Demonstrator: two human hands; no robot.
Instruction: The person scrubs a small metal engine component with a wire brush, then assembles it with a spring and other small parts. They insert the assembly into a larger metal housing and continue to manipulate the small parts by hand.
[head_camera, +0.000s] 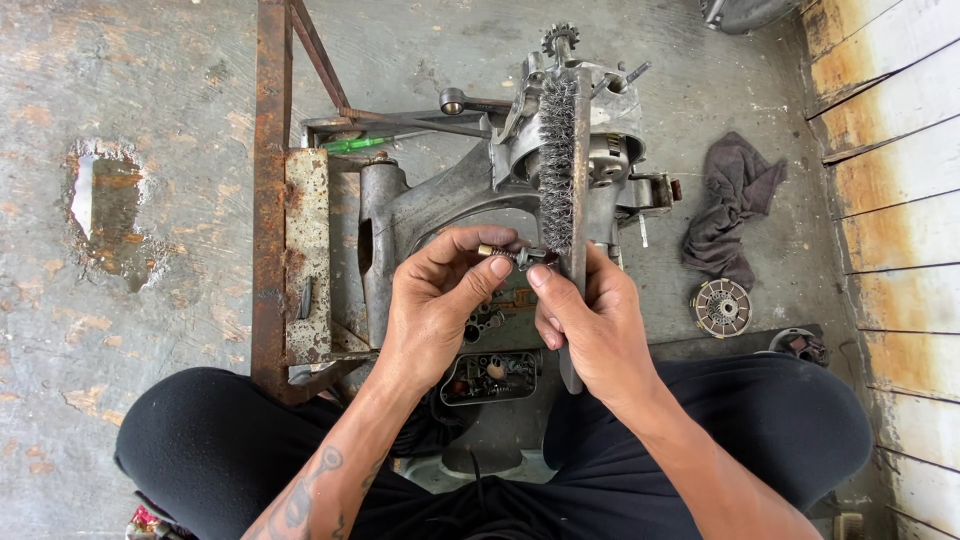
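My left hand (440, 300) pinches a small brass-and-steel screw-like part (505, 254) between thumb and fingers. My right hand (590, 320) grips the handle of a wire brush (560, 160), its bristles pointing up and left, and its thumb also touches the small part. Both hands hover above a grey metal engine casing (450, 200) that has a small sprocket (560, 40) at its top. Below my hands lies a small tray of tiny parts (490, 378).
A rusty steel frame (270, 190) holds the casing on a worn concrete floor. A dark rag (730, 205) and a round clutch-like disc (722, 307) lie to the right, near a painted wall (900, 200). A puddle (105, 205) sits left. My knees in black trousers (220, 440) frame the bottom.
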